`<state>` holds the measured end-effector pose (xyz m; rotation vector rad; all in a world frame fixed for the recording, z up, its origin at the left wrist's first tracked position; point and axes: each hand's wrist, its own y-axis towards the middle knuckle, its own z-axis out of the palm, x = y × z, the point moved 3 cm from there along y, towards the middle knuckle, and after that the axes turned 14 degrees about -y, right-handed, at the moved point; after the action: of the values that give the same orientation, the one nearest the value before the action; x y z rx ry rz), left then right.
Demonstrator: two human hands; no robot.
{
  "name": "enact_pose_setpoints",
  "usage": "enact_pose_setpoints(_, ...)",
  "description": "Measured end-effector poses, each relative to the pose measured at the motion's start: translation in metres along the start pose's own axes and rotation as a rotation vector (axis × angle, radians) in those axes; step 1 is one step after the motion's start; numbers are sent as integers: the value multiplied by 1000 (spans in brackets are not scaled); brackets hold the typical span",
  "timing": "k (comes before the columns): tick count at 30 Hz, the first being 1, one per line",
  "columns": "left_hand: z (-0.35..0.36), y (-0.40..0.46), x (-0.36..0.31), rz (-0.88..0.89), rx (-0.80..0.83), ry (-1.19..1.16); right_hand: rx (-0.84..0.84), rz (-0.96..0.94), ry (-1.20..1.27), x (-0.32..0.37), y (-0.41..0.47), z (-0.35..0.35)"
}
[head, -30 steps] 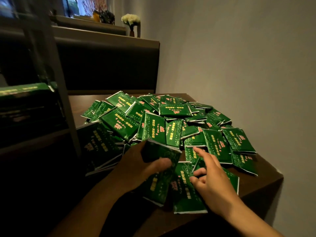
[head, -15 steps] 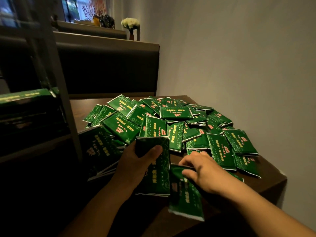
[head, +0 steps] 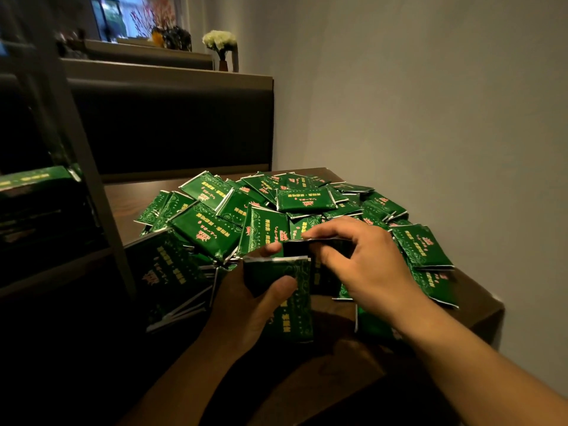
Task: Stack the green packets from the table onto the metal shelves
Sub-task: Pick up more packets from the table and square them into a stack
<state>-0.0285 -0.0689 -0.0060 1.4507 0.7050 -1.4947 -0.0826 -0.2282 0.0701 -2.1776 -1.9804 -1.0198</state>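
Note:
A heap of green packets (head: 304,199) with yellow and red print covers the dark wooden table (head: 129,198). My left hand (head: 246,305) grips a small stack of green packets (head: 292,302) upright, thumb across its front. My right hand (head: 365,265) pinches another green packet (head: 325,242) and holds it against the back of that stack. At the left stands the metal shelf frame (head: 83,167), with a pile of green packets (head: 33,179) on its shelf, dim and partly cut off by the frame edge.
A dark upholstered booth back (head: 172,127) rises behind the table, topped by a ledge with a vase of white flowers (head: 219,44). A plain wall (head: 430,103) runs along the table's right side. More packets (head: 167,272) lean against the shelf at the table's left.
My right hand lifted a packet off the table's near edge and brought it up to the stack in my left hand. The left hand raised its stack slightly.

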Motion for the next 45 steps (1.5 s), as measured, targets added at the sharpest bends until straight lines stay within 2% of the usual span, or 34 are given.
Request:
enact_pose_setpoints(5,-1,2,-1,73,-57,41,177,-7,147,6,-4,7)
enact_pose_setpoints(9,0,1,3,74,-96,99,181,59,213,-6,-12,11)
enact_pose_setpoints(11,1,1,4,64,-106,108,127,122,104,-28,-10,8)
enact_pose_setpoints(14,5,-2,3,60,-56,116,151,280,-240,-75,-2,6)
enact_pose_setpoints(16,9,-3,3,64,-3,128,148,390,-386,-105,2,3)
enact_pose_setpoints(19,14,-7,2,61,57,151,199,507,-522,-135,3,3)
enact_pose_setpoints(22,15,-7,0,54,65,159,250,596,-534,-149,3,7)
enact_pose_setpoints(25,12,-4,1,74,72,220,218,632,-468,-154,5,10)
enact_pose_setpoints(27,9,-2,2,100,77,268,105,626,-381,-153,8,6)
enact_pose_setpoints(30,6,0,4,140,58,227,-109,572,-86,-131,11,-8)
enact_pose_setpoints(33,6,1,5,165,17,176,-176,475,149,-95,6,-15)
enact_pose_setpoints(37,6,0,2,163,-6,102,-9,424,509,-53,-12,2)
enact_pose_setpoints(40,6,2,6,122,-36,39,140,364,622,-28,-24,22)
enact_pose_setpoints(45,6,2,14,133,-29,64,196,413,815,-19,-32,52)
